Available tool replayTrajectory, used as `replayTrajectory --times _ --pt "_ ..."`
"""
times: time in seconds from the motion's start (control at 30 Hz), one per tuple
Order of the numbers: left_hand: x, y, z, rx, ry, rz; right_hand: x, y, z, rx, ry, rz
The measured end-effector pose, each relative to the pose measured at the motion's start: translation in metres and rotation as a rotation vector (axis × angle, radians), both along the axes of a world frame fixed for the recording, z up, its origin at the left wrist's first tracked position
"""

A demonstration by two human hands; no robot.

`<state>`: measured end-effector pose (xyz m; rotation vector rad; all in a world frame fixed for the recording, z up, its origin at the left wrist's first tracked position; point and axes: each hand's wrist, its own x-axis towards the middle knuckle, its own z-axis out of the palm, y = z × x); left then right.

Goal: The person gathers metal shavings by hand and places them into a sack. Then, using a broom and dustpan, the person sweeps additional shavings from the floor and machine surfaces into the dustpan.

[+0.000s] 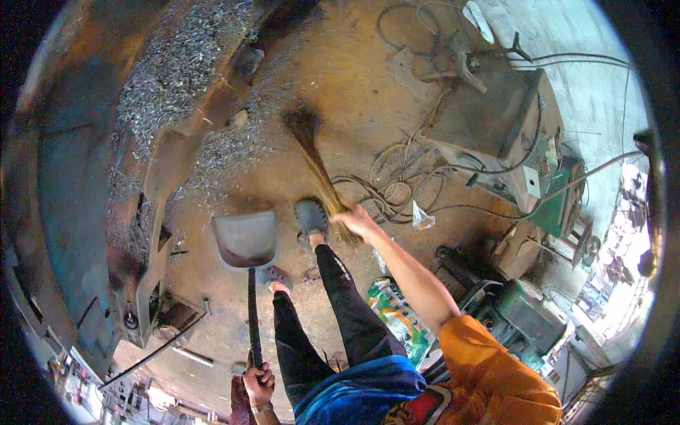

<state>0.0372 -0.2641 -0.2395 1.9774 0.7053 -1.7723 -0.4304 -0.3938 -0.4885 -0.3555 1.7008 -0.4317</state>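
Observation:
My right hand (356,222), arm stretched forward, is closed around the bound end of a stick broom (318,163). The broom slants away to the far left, its dark, spread bristles down at the brown floor. At the lower left, my left hand (259,384) grips the long black handle of a dustpan (245,234). Its grey pan lies just left of my feet, with the open edge facing away from me. Metal shavings (230,152) are scattered on the floor to the left of the bristles.
A thicker heap of shavings (166,78) lies among large rusty metal machine parts (173,159) at the left. Tangled cables (393,188) cover the floor right of the broom, beside a metal cabinet (489,113). A green motor-like machine (520,319) and a printed sack (397,312) sit near my right.

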Motion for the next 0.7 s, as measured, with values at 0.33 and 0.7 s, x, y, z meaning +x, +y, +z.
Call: replayTrajectory --times 0.33,0.7 --pt "0.001 0.022 -0.009 0.092 -0.023 0.289 -0.168 -0.115 0.022 0.048 0.226 -0.198" --pt "-0.007 0.022 -0.006 -0.059 -0.007 0.221 -0.071 -0.062 0.104 0.141 0.029 0.398"
